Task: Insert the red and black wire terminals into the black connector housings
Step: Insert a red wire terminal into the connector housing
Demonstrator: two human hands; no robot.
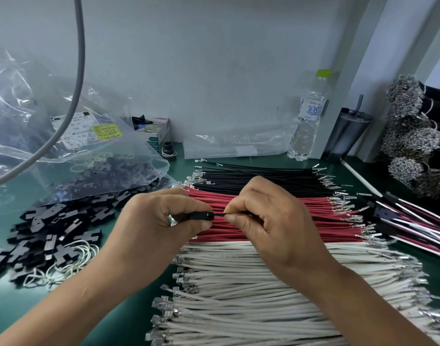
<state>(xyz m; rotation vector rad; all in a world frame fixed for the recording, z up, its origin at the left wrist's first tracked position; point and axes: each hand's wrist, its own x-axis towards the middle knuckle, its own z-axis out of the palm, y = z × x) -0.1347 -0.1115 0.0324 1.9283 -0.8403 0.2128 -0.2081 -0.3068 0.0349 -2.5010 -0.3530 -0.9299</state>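
Left hand (161,218) pinches housing (201,216) (lying level, opening rightward); right hand (266,221) pinches wire (220,214).

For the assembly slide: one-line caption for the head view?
Left hand grips a black connector housing while right hand pinches a black wire at its opening, above rows of red wires.

A single head-worn wide-angle view looks forward and down, close over the green bench (9,303) toward the wall.

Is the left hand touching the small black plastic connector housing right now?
Touching. The head view shows the left hand pinching the small black plastic connector housing between thumb and fingers, while the right hand pinches a thin black wire at its end.
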